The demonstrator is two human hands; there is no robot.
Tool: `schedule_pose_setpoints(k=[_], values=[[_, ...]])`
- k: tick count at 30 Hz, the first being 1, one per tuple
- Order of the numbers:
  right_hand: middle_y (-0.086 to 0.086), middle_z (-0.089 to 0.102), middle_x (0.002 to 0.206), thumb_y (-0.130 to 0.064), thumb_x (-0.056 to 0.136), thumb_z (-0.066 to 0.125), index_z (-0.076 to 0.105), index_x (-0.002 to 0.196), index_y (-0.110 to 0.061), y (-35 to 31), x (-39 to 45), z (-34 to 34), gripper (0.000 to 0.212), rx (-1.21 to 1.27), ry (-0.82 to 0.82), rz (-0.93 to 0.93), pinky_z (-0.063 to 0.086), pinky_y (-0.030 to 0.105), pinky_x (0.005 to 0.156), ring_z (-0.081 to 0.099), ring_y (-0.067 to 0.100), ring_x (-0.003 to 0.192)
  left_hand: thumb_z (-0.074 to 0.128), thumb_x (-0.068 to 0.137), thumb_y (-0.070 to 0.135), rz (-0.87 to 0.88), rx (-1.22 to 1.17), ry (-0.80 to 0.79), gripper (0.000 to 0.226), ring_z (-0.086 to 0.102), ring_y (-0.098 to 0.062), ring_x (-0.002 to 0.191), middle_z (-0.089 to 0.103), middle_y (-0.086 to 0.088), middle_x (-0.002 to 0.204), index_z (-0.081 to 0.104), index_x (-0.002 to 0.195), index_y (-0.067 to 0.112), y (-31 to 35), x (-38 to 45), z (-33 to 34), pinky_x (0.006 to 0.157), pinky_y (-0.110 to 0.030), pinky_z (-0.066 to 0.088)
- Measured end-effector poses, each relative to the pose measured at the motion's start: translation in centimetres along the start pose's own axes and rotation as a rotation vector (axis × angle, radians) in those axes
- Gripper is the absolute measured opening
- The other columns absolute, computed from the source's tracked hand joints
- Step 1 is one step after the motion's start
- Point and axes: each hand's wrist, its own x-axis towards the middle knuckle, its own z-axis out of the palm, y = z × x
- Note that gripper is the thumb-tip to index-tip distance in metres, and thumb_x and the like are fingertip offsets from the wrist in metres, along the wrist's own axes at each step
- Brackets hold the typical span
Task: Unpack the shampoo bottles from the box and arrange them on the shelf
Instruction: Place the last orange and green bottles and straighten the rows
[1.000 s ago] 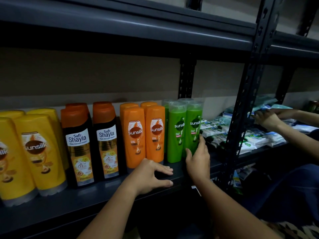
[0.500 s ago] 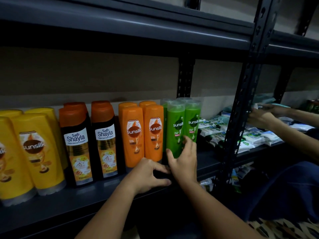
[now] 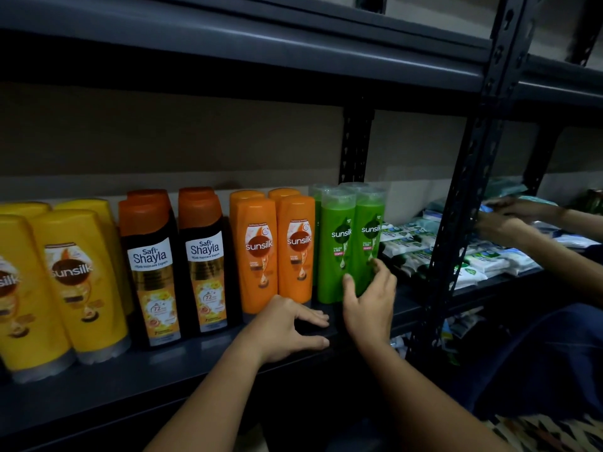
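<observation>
Green bottles (image 3: 350, 246) stand at the right end of the row on the shelf (image 3: 98, 383), just beside the orange ones (image 3: 277, 252). My right hand (image 3: 370, 301) holds the front right green bottle near its bottom, thumb on one side and fingers on the other, I think to line it up straight. My left hand (image 3: 287, 331) rests on the shelf edge, fingers loose, holding nothing, to keep me steady.
</observation>
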Motion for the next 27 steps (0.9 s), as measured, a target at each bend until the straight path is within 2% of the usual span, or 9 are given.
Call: schedule_pose_setpoints(k=[2, 8, 11, 13, 16, 20, 23, 27], values=[[0.010, 0.046, 0.140, -0.033, 0.097, 0.062, 0.039, 0.148, -0.012, 0.5, 0.5, -0.5, 0.059, -0.003, -0.010, 0.021, 0.043, 0.040, 0.100, 0.049, 0.028, 0.126, 0.087, 0.079, 0.033, 0.000, 0.002, -0.001, 0.041, 0.057, 0.016, 0.116, 0.070, 0.015, 0.125, 0.077, 0.118, 0.026, 0.0, 0.0, 0.0, 0.107, -0.014, 0.043], [0.009, 0.049, 0.136, -0.023, 0.095, 0.066, 0.043, 0.144, -0.010, 0.2, 0.3, -1.4, 0.055, -0.003, -0.023, 0.011, 0.040, 0.030, 0.091, 0.053, 0.026, 0.119, 0.085, 0.082, 0.036, 0.017, 0.040, 0.012, 0.041, 0.056, 0.016, 0.118, 0.069, 0.014, 0.128, 0.076, 0.120, 0.025, 0.4, -0.4, 0.0, 0.109, -0.018, 0.044], [0.002, 0.050, 0.122, -0.025, 0.096, 0.065, 0.050, 0.135, -0.012, -1.2, -1.2, -1.3, 0.043, -0.001, -0.003, -0.099, 0.047, 0.033, 0.087, 0.056, 0.023, 0.111, 0.080, 0.086, 0.041, 0.058, 0.121, 0.024, 0.043, 0.051, 0.020, 0.119, 0.067, 0.014, 0.132, 0.073, 0.125, 0.026, 0.6, -1.4, -0.2, 0.110, -0.018, 0.043], [-0.006, 0.052, 0.115, -0.030, 0.096, 0.065, 0.052, 0.131, -0.016, -2.5, -3.0, -0.7, 0.039, 0.013, -0.083, -0.188, 0.048, 0.028, 0.082, 0.057, 0.014, 0.104, 0.078, 0.088, 0.041, 0.086, 0.169, 0.017, 0.040, 0.053, 0.019, 0.119, 0.067, 0.014, 0.132, 0.073, 0.125, 0.027, 0.3, -2.7, -1.0, 0.109, -0.019, 0.043], [-0.008, 0.055, 0.123, -0.042, 0.092, 0.070, 0.048, 0.137, -0.020, -4.1, -5.0, 0.8, 0.054, 0.066, -0.188, -0.209, 0.049, 0.027, 0.090, 0.054, 0.008, 0.111, 0.076, 0.090, 0.041, 0.077, 0.170, 0.017, 0.037, 0.057, 0.013, 0.119, 0.069, 0.017, 0.128, 0.074, 0.124, 0.028, -0.4, -5.3, -3.1, 0.107, -0.021, 0.047], [0.000, 0.055, 0.136, -0.045, 0.087, 0.075, 0.040, 0.146, -0.019, -5.3, -5.7, 1.8, 0.073, 0.069, -0.213, -0.099, 0.050, 0.037, 0.099, 0.056, 0.017, 0.121, 0.078, 0.087, 0.045, 0.019, 0.138, 0.029, 0.042, 0.053, 0.014, 0.123, 0.067, 0.021, 0.129, 0.072, 0.126, 0.030, -1.6, -7.9, -5.3, 0.110, -0.018, 0.042], [0.004, 0.060, 0.136, -0.044, 0.085, 0.078, 0.041, 0.146, -0.019, -5.2, -5.5, 2.2, 0.076, 0.028, -0.219, -0.057, 0.052, 0.040, 0.099, 0.059, 0.021, 0.121, 0.079, 0.085, 0.048, 0.011, 0.133, 0.047, 0.044, 0.054, 0.014, 0.123, 0.068, 0.021, 0.127, 0.073, 0.125, 0.031, -2.1, -8.2, -5.4, 0.110, -0.020, 0.044], [0.003, 0.066, 0.129, -0.042, 0.084, 0.079, 0.048, 0.142, -0.019, -4.9, -5.1, 2.9, 0.069, 0.003, -0.225, -0.042, 0.054, 0.040, 0.096, 0.064, 0.019, 0.114, 0.081, 0.084, 0.048, -0.006, 0.119, 0.070, 0.044, 0.056, 0.014, 0.121, 0.069, 0.020, 0.125, 0.074, 0.123, 0.031, -2.3, -8.0, -5.1, 0.109, -0.022, 0.045]])
